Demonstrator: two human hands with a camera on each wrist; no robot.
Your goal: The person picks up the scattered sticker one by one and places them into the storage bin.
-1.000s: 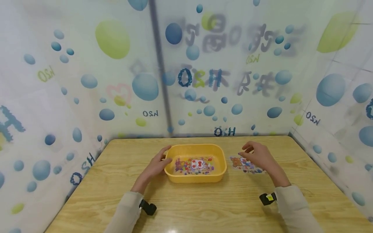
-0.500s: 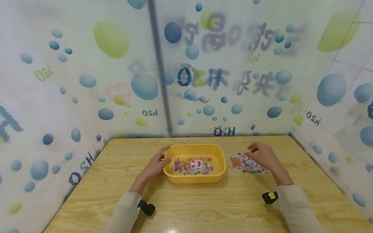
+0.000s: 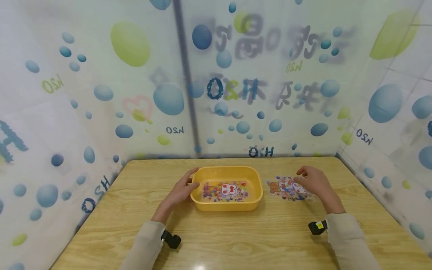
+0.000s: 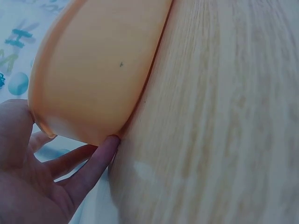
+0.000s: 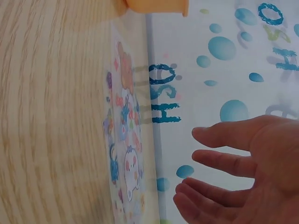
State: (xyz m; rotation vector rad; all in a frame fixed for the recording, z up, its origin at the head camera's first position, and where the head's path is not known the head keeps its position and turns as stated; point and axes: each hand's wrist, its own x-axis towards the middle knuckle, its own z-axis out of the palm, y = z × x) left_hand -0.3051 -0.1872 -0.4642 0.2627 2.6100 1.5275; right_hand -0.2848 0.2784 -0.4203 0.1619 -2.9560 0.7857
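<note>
A yellow plastic basin (image 3: 227, 206) stands on the table, with colourful cartoon pictures (image 3: 229, 190) on its floor. My left hand (image 3: 180, 190) holds the basin's left end, the thumb at its rim and the other fingers against the outer wall, as the left wrist view shows. To the right of the basin lies a flat clear sheet with cartoon stickers (image 3: 287, 188), among them a brown bear and a white animal face. My right hand (image 3: 315, 183) is above this sheet's right part. In the right wrist view its bent fingers (image 5: 224, 165) are spread with nothing between them.
The wood-grain table (image 3: 216, 240) ends at the back against a white curtain (image 3: 229, 123) printed with blue and green drops. Similar curtains hang to the left and right. A black camera is strapped to each wrist over beige sleeves.
My right hand has moved rightward over the sticker sheet, uncovering the white animal face. The left hand stays at the basin, which has not visibly moved.
</note>
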